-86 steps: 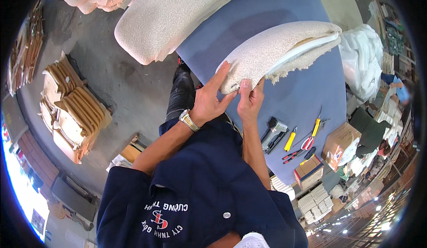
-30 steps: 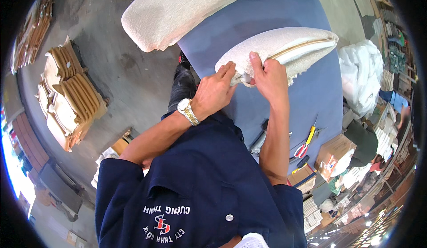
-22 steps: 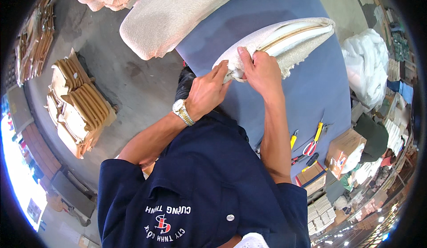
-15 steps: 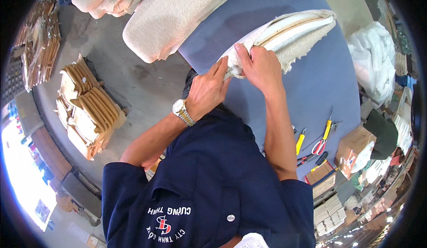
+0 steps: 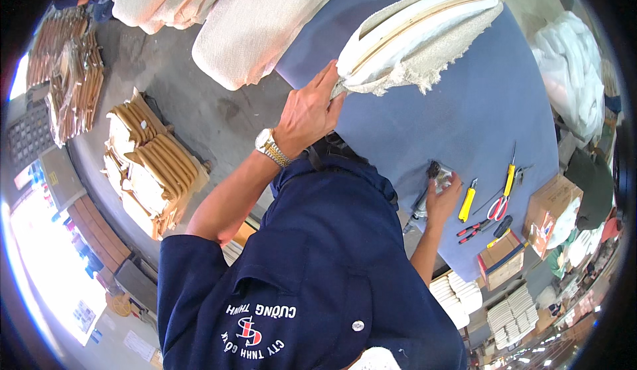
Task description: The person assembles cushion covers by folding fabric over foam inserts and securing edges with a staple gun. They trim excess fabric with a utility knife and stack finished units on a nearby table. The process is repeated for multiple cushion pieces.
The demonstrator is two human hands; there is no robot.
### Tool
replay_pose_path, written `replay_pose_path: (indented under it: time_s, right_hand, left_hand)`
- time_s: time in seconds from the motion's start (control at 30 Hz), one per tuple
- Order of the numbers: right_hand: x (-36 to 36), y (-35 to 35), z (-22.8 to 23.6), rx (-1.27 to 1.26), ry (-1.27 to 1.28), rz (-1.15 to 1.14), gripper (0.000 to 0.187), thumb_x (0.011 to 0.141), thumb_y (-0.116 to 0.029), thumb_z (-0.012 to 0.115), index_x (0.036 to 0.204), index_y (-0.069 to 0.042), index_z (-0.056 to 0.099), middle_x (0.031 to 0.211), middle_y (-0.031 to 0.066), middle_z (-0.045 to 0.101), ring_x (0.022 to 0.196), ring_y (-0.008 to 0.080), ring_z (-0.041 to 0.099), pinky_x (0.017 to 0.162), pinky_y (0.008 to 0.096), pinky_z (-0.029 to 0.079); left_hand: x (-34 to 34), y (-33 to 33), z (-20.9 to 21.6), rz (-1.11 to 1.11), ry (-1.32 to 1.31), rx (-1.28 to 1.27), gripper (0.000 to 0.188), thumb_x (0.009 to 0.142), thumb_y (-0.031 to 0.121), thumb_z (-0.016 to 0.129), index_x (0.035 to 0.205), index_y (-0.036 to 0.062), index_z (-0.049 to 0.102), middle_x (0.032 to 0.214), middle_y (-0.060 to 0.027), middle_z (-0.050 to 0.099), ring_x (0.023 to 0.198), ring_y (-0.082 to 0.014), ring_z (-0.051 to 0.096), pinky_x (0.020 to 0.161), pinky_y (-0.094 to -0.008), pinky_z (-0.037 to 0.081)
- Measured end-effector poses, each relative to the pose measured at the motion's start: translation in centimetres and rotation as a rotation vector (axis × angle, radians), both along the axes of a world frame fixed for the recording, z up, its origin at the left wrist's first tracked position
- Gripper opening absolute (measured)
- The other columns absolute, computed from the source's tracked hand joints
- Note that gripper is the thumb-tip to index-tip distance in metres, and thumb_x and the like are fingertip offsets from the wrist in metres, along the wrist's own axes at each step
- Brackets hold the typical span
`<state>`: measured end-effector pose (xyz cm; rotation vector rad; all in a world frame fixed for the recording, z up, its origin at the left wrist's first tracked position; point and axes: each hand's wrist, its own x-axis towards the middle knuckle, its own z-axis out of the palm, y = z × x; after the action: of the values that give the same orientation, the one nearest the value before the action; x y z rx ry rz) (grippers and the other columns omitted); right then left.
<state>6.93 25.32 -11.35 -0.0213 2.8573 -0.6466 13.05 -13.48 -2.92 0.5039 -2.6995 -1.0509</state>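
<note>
Beige fabric (image 5: 434,58) wraps a curved cushion (image 5: 415,31), its white padding (image 5: 388,53) showing along the open side, over the blue table (image 5: 378,128). The hands are well apart: the left hand (image 5: 308,108) pinches the cushion's near end between thumb and fingers, while the right hand (image 5: 443,201) curls around a staple gun (image 5: 441,178) near a yellow knife (image 5: 467,201).

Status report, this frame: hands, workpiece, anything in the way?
Left hand pinching near end of beige-fabric cushion; right hand on staple gun. Cushion's fabric open, white padding showing. Yellow-handled tool beside right hand, not blocking cushion.
</note>
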Motion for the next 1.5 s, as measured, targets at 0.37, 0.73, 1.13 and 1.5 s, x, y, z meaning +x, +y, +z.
replay_pose_path:
  time_s: [0.37, 0.73, 1.13, 1.5]
  right_hand:
    - [1.2, 0.4, 0.0, 0.046, 0.146, 0.063, 0.086, 0.072, 0.0, 0.075, 0.15, -0.005, 0.038, 0.134, 0.0233, 0.048, 0.115, 0.0409, 0.056, 0.097, 0.0453, 0.049]
    - [-3.3, -19.0, 16.7, -0.67, -0.014, 0.793, 0.052, 0.083, -0.011, 0.073, 0.133, -0.002, 0.062, 0.117, 0.0145, 0.07, 0.104, 0.0243, 0.069, 0.092, 0.0316, 0.052]
    - [-4.4, -21.7, 12.7, -0.605, -0.125, 0.778, 0.062, 0.075, -0.003, 0.071, 0.136, -0.002, 0.06, 0.124, 0.0136, 0.069, 0.115, 0.0211, 0.066, 0.099, 0.0334, 0.049]
    - [-3.8, -21.8, 13.3, -0.583, -0.208, 0.711, 0.057, 0.074, 0.0, 0.069, 0.13, -0.003, 0.062, 0.121, 0.013, 0.068, 0.111, 0.0223, 0.067, 0.097, 0.0327, 0.05]
  left_hand:
    - [0.1, -0.1, -2.9, 0.009, 0.217, -0.028, 0.053, 0.09, 0.014, 0.068, 0.139, -0.0012, 0.051, 0.132, -0.0246, 0.062, 0.091, -0.0421, 0.07, 0.08, -0.0458, 0.058]
    - [0.2, 0.5, -2.1, 0.055, 0.121, 0.156, 0.057, 0.087, 0.006, 0.068, 0.141, 0.0012, 0.05, 0.144, -0.0213, 0.055, 0.09, -0.039, 0.072, 0.081, -0.0435, 0.059]
    - [0.1, 0.6, -1.6, 0.061, 0.095, 0.193, 0.065, 0.079, -0.003, 0.069, 0.141, 0.0027, 0.051, 0.147, -0.0178, 0.053, 0.109, -0.0387, 0.067, 0.087, -0.0428, 0.06]
    - [0.5, 2.0, -1.8, 0.084, 0.126, 0.123, 0.058, 0.081, -0.003, 0.067, 0.137, -0.001, 0.052, 0.139, -0.0244, 0.057, 0.124, -0.0376, 0.06, 0.093, -0.0443, 0.059]
